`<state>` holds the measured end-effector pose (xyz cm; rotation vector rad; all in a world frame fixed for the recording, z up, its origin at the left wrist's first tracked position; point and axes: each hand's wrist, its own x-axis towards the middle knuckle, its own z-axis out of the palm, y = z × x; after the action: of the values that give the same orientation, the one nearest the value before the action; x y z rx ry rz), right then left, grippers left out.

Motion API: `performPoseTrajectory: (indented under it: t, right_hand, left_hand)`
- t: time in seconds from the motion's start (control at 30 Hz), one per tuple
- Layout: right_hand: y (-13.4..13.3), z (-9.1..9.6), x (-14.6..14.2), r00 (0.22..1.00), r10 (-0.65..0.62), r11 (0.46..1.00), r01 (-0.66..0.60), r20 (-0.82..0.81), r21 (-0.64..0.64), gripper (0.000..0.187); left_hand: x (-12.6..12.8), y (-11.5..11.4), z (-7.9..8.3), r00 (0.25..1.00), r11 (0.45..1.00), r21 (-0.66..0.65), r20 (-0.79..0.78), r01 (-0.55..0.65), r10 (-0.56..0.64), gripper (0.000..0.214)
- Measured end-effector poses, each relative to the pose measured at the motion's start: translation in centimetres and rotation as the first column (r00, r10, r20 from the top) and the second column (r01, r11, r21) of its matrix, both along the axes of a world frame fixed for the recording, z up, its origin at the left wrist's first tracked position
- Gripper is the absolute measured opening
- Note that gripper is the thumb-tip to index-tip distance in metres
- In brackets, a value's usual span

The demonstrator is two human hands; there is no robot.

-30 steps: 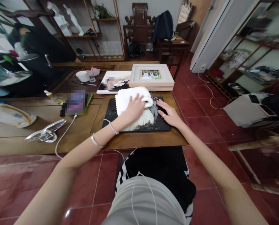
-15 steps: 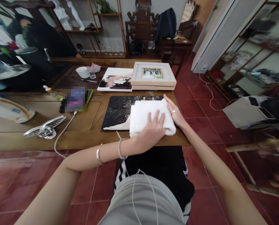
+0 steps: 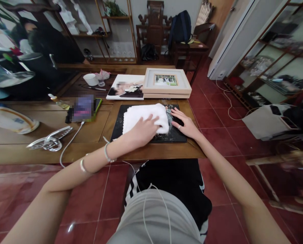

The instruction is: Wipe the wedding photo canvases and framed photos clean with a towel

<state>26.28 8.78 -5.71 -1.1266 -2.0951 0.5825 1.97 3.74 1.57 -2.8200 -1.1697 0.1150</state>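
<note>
My left hand (image 3: 146,129) lies flat on a folded white towel (image 3: 133,117), fingers spread and pressing down; its thumb is hidden. Under the towel is a dark photo panel (image 3: 178,135), lying flat near the table's front edge. The towel covers the panel's left and middle part, so most of its picture is hidden. My right hand (image 3: 185,124) is open, its fingertips resting on the panel's right side, just to the right of the towel.
Behind the panel are stacked light-framed pictures (image 3: 166,91) and a white-edged photo print (image 3: 126,88). Leftward on the wooden table (image 3: 100,149) sit a phone (image 3: 83,108) with a white cable, a silver hair clip (image 3: 51,139), a dropper bottle (image 3: 58,101) and a white cup (image 3: 90,79).
My left hand has slid the towel leftward across the panel, uncovering its right side. My right hand has come from the panel's right edge onto its surface.
</note>
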Motion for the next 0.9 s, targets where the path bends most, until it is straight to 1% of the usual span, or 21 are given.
performPoseTrajectory:
  t: [0.07,0.13,0.2,0.27,0.3,0.37,0.43,0.53,0.6,0.67,0.7,0.77,0.83,0.9]
  right_hand:
    - [0.0,0.0,0.0,1.0,-0.001,1.0,0.001,0.001,0.0,0.048]
    - [-0.1,0.0,0.0,1.0,-0.002,1.0,0.002,0.0,-0.004,0.047]
    - [-0.1,0.1,0.0,1.0,-0.002,1.0,0.002,-0.003,-0.008,0.046]
    - [-0.1,0.2,0.0,1.0,0.0,1.0,0.0,-0.003,-0.009,0.046]
    - [-0.1,0.2,0.0,1.0,0.001,1.0,-0.001,0.001,-0.01,0.046]
    - [-0.1,0.2,0.0,1.0,0.002,1.0,-0.002,0.008,-0.009,0.046]
    - [-0.1,0.2,0.0,1.0,0.001,1.0,-0.001,0.014,-0.003,0.047]
    - [-0.1,0.2,0.0,1.0,0.0,1.0,0.0,0.018,0.009,0.047]
    - [-0.1,0.2,0.0,1.0,0.003,1.0,-0.003,0.024,0.011,0.047]
    - [-0.2,0.2,0.0,1.0,0.003,1.0,-0.003,0.03,0.011,0.047]
    - [-0.2,0.2,-0.1,0.999,0.001,1.0,-0.002,0.032,0.01,0.047]
    - [-0.1,0.1,-0.1,0.999,-0.002,1.0,0.001,0.035,0.01,0.047]
    - [-0.1,0.1,-0.1,0.999,-0.002,1.0,0.002,0.033,0.009,0.047]
    - [-0.1,0.1,-0.1,1.0,0.0,1.0,0.0,0.026,0.008,0.046]
  left_hand:
    - [0.3,3.0,-0.4,1.0,1.0,-0.009,0.014,-0.024,0.024,0.03]
    - [0.6,5.5,-0.9,0.998,0.999,-0.012,0.053,-0.044,0.045,0.032]
    - [0.8,7.0,-1.3,0.993,0.997,-0.016,0.085,-0.078,0.079,0.035]
    - [1.0,7.3,-1.5,0.991,0.994,-0.021,0.084,-0.106,0.107,0.038]
    - [1.1,6.9,-1.5,0.992,0.994,-0.023,0.07,-0.108,0.11,0.038]
    - [1.1,5.3,-1.4,0.996,0.997,-0.021,0.035,-0.081,0.082,0.037]
    - [1.1,2.6,-1.3,0.999,0.999,-0.004,0.009,-0.042,0.042,0.036]
    - [0.4,-2.1,-1.5,1.0,0.999,0.035,-0.01,0.024,-0.024,0.034]
    - [-0.5,-4.8,-1.6,0.998,0.998,0.023,-0.027,0.056,-0.055,0.03]
    - [-1.7,-6.7,-1.5,0.996,0.997,-0.019,-0.031,0.08,-0.081,0.027]
    - [-2.5,-7.2,-1.4,0.996,0.996,-0.041,-0.028,0.086,-0.087,0.028]
    - [-4.0,-7.4,-1.2,0.997,0.995,-0.072,-0.018,0.072,-0.073,0.032]
    - [-5.6,-6.4,-1.1,1.0,0.996,-0.085,0.006,0.024,-0.023,0.037]
    - [-7.2,-4.6,-1.3,0.997,0.993,-0.102,0.046,-0.053,0.058,0.038]
